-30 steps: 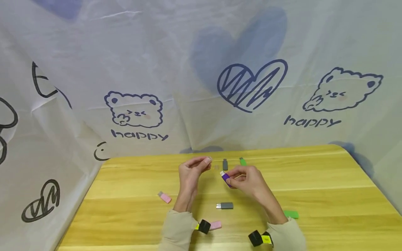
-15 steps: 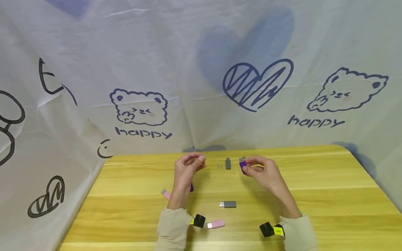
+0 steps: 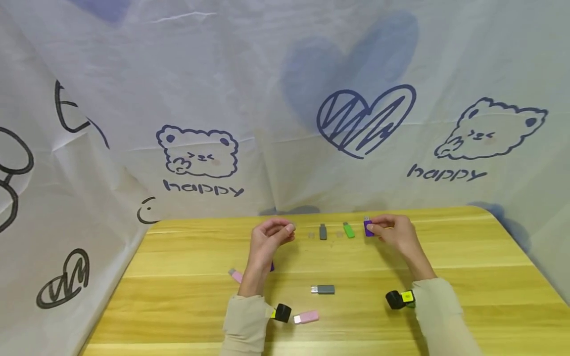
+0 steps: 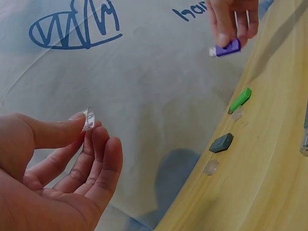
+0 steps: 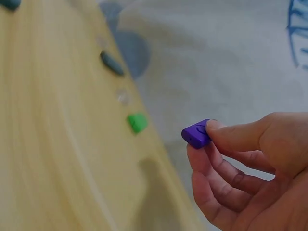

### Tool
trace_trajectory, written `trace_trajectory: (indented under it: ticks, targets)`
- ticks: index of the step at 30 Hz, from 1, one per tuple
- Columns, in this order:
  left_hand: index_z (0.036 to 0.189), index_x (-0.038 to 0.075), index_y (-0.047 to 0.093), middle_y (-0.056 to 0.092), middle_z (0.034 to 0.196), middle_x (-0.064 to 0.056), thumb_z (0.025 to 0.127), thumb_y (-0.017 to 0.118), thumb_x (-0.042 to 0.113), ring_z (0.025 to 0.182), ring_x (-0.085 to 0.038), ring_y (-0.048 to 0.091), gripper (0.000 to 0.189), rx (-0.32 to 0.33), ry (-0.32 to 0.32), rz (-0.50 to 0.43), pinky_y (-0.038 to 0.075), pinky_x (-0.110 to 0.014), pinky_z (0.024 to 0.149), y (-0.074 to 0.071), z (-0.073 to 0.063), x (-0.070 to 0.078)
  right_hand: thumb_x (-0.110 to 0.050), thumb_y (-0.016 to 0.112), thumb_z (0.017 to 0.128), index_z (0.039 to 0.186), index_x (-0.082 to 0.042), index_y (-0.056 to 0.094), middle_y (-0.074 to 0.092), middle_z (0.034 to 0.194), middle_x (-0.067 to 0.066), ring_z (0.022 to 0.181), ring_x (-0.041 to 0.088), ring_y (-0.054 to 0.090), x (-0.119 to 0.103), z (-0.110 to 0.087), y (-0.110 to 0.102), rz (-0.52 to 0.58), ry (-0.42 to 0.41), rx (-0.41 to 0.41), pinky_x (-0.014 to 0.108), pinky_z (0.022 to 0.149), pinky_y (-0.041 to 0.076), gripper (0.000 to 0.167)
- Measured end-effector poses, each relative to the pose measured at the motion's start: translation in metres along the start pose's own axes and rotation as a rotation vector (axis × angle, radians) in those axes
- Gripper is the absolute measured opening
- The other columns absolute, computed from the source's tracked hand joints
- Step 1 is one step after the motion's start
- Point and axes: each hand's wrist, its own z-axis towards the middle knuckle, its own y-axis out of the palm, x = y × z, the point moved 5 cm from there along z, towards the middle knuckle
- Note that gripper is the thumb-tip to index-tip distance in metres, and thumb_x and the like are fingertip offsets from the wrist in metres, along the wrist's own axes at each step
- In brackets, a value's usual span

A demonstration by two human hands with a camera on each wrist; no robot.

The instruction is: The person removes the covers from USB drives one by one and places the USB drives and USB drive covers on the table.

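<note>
My left hand (image 3: 269, 240) pinches a small clear plastic cap (image 4: 88, 119) between thumb and fingertips, raised over the left part of the table's back. Over to the right, my right hand (image 3: 398, 235) holds a purple USB stick (image 3: 368, 227) by its body, metal plug pointing away toward the wall. Left of it, a green USB stick (image 3: 349, 230) and a grey USB stick (image 3: 322, 232) lie in a row along the back edge. One clear cap (image 3: 339, 234) lies beside the green stick, and another clear cap (image 4: 211, 167) is by the grey one.
On the wooden table (image 3: 178, 306), nearer the front, lie a grey USB stick (image 3: 322, 289) and a pink USB stick (image 3: 306, 317). The left forearm partly covers a second pink stick (image 3: 235, 275) and a purple one (image 3: 272, 266). A printed cloth (image 3: 276, 148) hangs behind.
My right hand has carried the purple USB stick rightward and back, past the green stick, uncovering it. My left hand shifted slightly left, then stayed nearly still with the cap.
</note>
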Motion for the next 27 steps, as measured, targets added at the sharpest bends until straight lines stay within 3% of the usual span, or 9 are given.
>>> trace_trajectory:
  ticks: [12,16,22,27]
  targets:
    - [0.102,-0.009,0.070,0.075,0.092,-0.012,0.093,0.072,-0.004,0.079,-0.019,0.072,0.011,-0.045,-0.015,0.036,0.062,-0.032,0.077,0.004,-0.001,-0.004,-0.015,0.077,0.093,0.103,0.008,0.074,0.076,0.087,0.015,0.074,0.024,0.072,0.032,0.026,-0.001,-0.138,0.125,0.037,0.024,0.062,0.054,0.025]
    - [0.102,-0.008,0.070,0.075,0.092,-0.013,0.093,0.072,-0.003,0.078,-0.018,0.071,0.011,-0.055,-0.011,0.046,0.062,-0.032,0.077,0.005,-0.001,-0.005,-0.016,0.079,0.090,0.098,0.007,0.076,0.076,0.083,0.014,0.076,0.029,0.072,0.032,0.027,-0.004,-0.209,0.097,0.066,0.031,0.063,0.054,0.024]
    - [0.099,-0.008,0.071,0.075,0.091,-0.015,0.093,0.072,-0.005,0.077,-0.019,0.071,0.008,-0.077,-0.011,0.042,0.062,-0.031,0.075,0.009,-0.001,-0.005,-0.016,0.079,0.089,0.088,0.004,0.075,0.074,0.083,0.017,0.084,0.040,0.067,0.028,0.024,-0.007,-0.314,0.060,0.087,0.049,0.073,0.053,0.021]
    - [0.098,-0.009,0.071,0.075,0.091,-0.016,0.092,0.072,-0.006,0.076,-0.018,0.070,0.007,-0.086,-0.025,0.039,0.062,-0.032,0.075,0.011,-0.001,-0.008,-0.016,0.077,0.089,0.084,0.000,0.073,0.073,0.087,0.017,0.084,0.040,0.066,0.026,0.024,-0.005,-0.360,0.052,0.097,0.053,0.074,0.053,0.017]
